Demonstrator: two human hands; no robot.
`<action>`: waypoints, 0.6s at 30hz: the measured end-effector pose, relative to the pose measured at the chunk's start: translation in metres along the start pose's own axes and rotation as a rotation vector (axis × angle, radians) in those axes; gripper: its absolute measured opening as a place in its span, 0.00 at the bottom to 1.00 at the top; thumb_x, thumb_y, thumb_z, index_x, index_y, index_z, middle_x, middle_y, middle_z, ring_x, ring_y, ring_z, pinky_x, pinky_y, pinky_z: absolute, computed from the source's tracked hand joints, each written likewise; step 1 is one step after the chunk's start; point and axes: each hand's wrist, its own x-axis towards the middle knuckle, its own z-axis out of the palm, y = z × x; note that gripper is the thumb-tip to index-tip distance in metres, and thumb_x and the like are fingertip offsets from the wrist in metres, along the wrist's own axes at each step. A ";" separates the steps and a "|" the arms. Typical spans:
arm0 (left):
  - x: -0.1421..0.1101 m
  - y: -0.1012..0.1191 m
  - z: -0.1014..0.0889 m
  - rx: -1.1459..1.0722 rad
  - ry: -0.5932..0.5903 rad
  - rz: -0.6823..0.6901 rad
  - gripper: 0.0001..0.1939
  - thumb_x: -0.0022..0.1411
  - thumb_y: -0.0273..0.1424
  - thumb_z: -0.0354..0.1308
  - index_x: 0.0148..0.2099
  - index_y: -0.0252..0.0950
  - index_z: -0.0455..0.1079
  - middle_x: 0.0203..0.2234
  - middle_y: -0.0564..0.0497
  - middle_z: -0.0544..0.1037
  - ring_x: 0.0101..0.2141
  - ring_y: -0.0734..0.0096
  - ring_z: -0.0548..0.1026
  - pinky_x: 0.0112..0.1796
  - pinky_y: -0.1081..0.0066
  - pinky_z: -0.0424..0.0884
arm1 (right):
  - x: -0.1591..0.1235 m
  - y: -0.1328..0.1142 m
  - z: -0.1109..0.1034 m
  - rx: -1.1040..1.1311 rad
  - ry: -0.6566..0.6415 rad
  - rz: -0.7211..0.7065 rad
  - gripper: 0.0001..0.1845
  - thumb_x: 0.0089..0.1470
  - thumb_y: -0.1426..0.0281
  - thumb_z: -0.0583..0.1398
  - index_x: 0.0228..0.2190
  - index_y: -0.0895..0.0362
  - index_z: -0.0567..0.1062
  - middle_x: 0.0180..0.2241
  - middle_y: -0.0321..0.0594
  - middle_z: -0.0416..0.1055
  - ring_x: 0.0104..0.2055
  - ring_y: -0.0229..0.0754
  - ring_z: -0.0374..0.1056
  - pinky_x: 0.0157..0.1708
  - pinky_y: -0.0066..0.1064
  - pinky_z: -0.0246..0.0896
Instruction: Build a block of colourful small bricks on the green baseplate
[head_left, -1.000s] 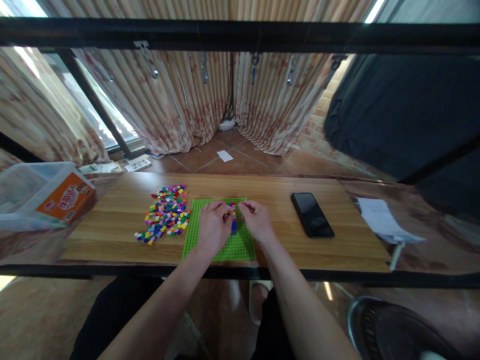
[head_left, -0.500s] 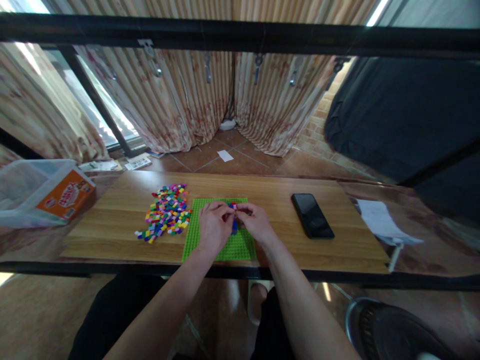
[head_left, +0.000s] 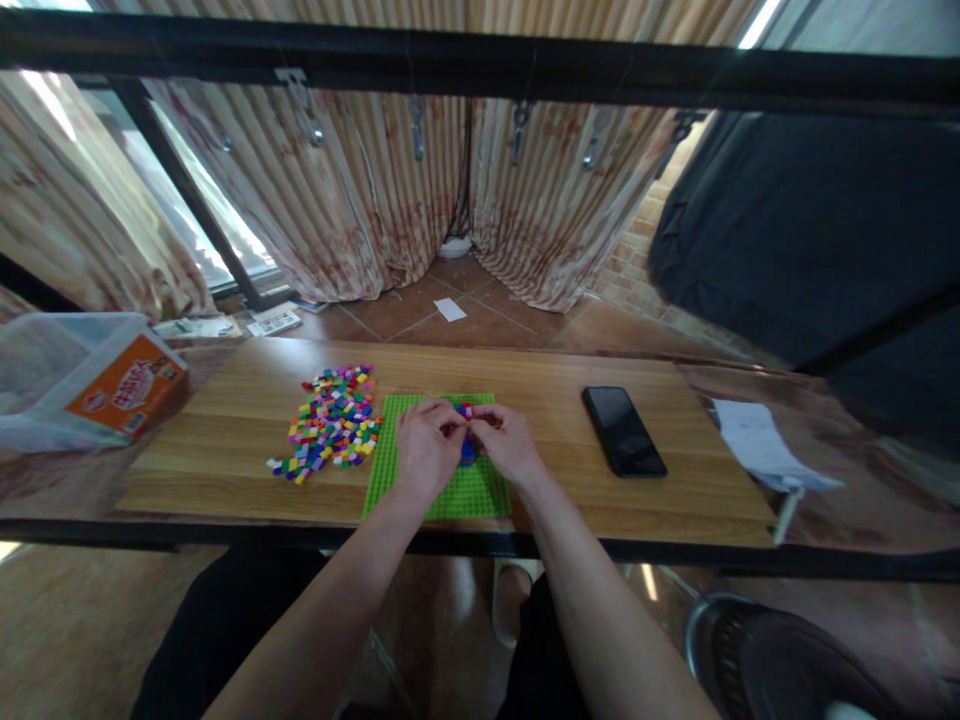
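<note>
Through the head camera I record both hands brought together at the fingertips over the green baseplate (head_left: 382, 470). The left hand (head_left: 426, 450) lies over its middle, the right hand (head_left: 514, 445) over its right edge. Thumbs and fingers are bent inward; whether a small brick is clamped there I cannot tell. Blue bricks (head_left: 467, 455) sit on the plate between and below the fingertips, with red and blue ones just beyond, partly covered.

Handling, in my judgement: the bricks are light, stiff plastic, slick on the sides and hardly fragile, but small enough to slip from a loose pinch. Best hold is thumb and forefinger on opposite side faces, studs clear. The baseplate looks thin, light and slightly flexible; it is best steadied at a bare edge.

Count: two hands, one baseplate; one brick heap (head_left: 337, 415) left of the left hand, its pieces overlapping and too many to count; bricks on the plate uncountable under the fingers. One black phone (head_left: 624, 432) lies right of the right hand on one wooden tabletop (head_left: 225, 450). One clear tub (head_left: 45, 430) stands far left of the hands, well beyond the heap.
</note>
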 end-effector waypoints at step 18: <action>-0.019 0.002 -0.019 0.210 -0.065 0.215 0.10 0.64 0.29 0.54 0.43 0.41 0.76 0.47 0.47 0.78 0.48 0.55 0.72 0.51 0.51 0.62 | -0.003 -0.005 0.000 0.133 -0.009 0.116 0.11 0.47 0.67 0.63 0.33 0.59 0.79 0.24 0.37 0.76 0.23 0.36 0.70 0.22 0.25 0.65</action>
